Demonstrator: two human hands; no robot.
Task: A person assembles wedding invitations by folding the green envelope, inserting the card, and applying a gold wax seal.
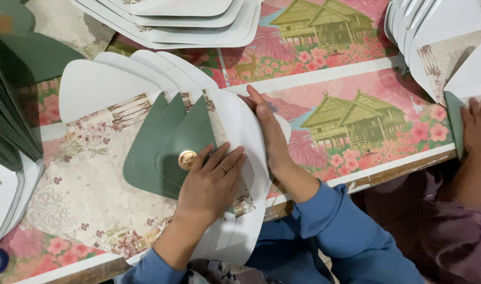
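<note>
Left hand [211, 181] lies flat, fingers spread, on the green envelope flap [167, 147]; right hand [269, 134] seems to press the white card [240, 126], fingers straight

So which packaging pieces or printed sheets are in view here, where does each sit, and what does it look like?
Fanned envelope blanks under both hands: white, floral panels, green flaps.
Gold round seal, on the top green flap by the left hand.
White blank, under the right hand.
White blank stack, top centre.
Green stack, far left.
Printed sheet on the table: pink flowers, green houses.
</note>
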